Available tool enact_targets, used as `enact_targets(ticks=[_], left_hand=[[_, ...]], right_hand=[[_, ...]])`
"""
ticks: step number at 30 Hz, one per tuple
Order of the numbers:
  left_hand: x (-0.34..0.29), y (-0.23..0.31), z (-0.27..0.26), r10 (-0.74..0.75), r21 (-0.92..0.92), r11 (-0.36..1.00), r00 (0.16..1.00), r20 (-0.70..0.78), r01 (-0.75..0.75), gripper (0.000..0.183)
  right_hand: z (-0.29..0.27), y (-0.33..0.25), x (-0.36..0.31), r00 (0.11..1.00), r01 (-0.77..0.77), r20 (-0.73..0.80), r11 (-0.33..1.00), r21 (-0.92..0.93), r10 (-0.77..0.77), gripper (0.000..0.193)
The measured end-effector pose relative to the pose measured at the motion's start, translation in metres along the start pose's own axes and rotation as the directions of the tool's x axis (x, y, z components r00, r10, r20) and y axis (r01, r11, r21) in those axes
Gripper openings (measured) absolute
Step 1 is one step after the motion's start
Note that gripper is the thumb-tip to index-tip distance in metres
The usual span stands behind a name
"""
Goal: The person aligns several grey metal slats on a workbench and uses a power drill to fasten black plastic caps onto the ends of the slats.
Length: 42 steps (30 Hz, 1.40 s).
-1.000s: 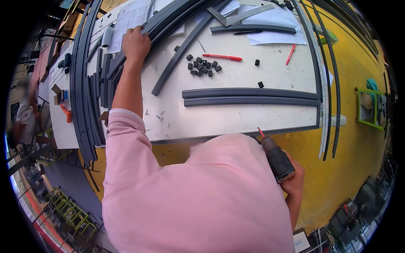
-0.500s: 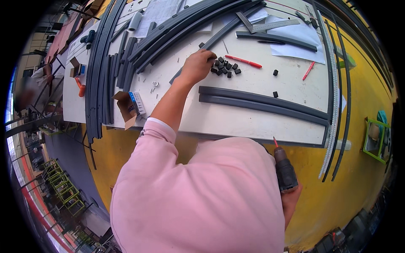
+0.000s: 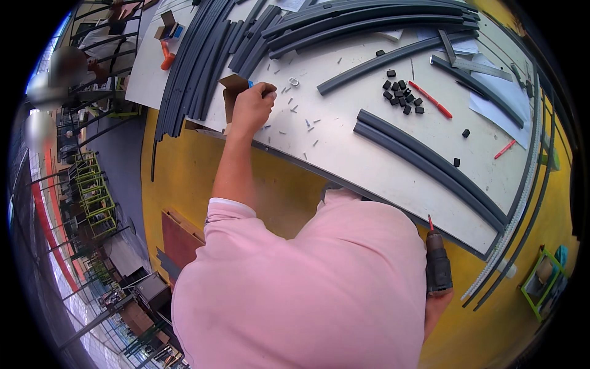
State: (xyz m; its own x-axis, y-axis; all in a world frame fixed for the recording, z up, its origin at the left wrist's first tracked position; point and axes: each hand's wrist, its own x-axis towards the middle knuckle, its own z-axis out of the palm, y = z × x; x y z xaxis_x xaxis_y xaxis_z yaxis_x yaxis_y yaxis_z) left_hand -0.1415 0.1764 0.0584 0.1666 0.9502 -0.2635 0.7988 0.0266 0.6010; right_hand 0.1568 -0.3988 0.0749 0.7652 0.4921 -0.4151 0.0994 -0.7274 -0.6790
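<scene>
My left hand (image 3: pixel 255 109) is at the small cardboard box (image 3: pixel 233 86) near the table's front edge. Its fingers are curled in and hide part of the box; what they hold, if anything, cannot be made out. Loose screws (image 3: pixel 308 125) lie on the white table beside it, with a small clear oval piece (image 3: pixel 294 81). Low at the right, my right hand (image 3: pixel 437 302) grips a dark power screwdriver (image 3: pixel 438 270). Its red-tipped bit points up toward the table edge. Farther right sits a pile of small black plugs (image 3: pixel 402 97).
Long grey profiles (image 3: pixel 369 27) lie across the back and the left side (image 3: pixel 203 67). Two shorter ones (image 3: pixel 430 166) rest near the front. Red pens (image 3: pixel 431 99), a metal square (image 3: pixel 482 66) and paper sheets (image 3: pixel 519 123) are at the right. An orange-handled tool (image 3: pixel 166 56) lies far left.
My left hand has left the black plugs and moved left to the cardboard box. The view has turned, so the table appears tilted. My right hand still holds the power screwdriver below the table edge.
</scene>
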Motion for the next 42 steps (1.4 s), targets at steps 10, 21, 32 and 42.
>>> enact_targets(ticks=[10,21,32,42], left_hand=[[-0.047,-0.013,0.055,0.350,0.317,0.867,0.923,0.162,-0.384,0.012],[-0.056,0.022,0.066,0.156,-0.378,0.923,0.965,0.209,-0.068,0.014],[-0.154,0.160,0.140,0.485,-0.635,0.678,0.424,0.765,0.370,0.027],[-0.169,0.166,0.149,0.511,-0.585,0.756,0.294,0.808,0.294,0.022]], right_hand=[[0.000,-0.047,0.020,0.994,0.021,0.111,0.998,-0.064,-0.013,0.049],[0.003,-0.099,0.036,0.929,0.366,0.054,0.931,0.007,-0.366,0.056],[-0.003,-0.123,0.044,0.726,0.687,0.004,0.725,0.052,-0.688,0.063],[-0.002,-0.090,0.032,0.756,0.652,-0.052,0.742,0.156,-0.652,0.063]])
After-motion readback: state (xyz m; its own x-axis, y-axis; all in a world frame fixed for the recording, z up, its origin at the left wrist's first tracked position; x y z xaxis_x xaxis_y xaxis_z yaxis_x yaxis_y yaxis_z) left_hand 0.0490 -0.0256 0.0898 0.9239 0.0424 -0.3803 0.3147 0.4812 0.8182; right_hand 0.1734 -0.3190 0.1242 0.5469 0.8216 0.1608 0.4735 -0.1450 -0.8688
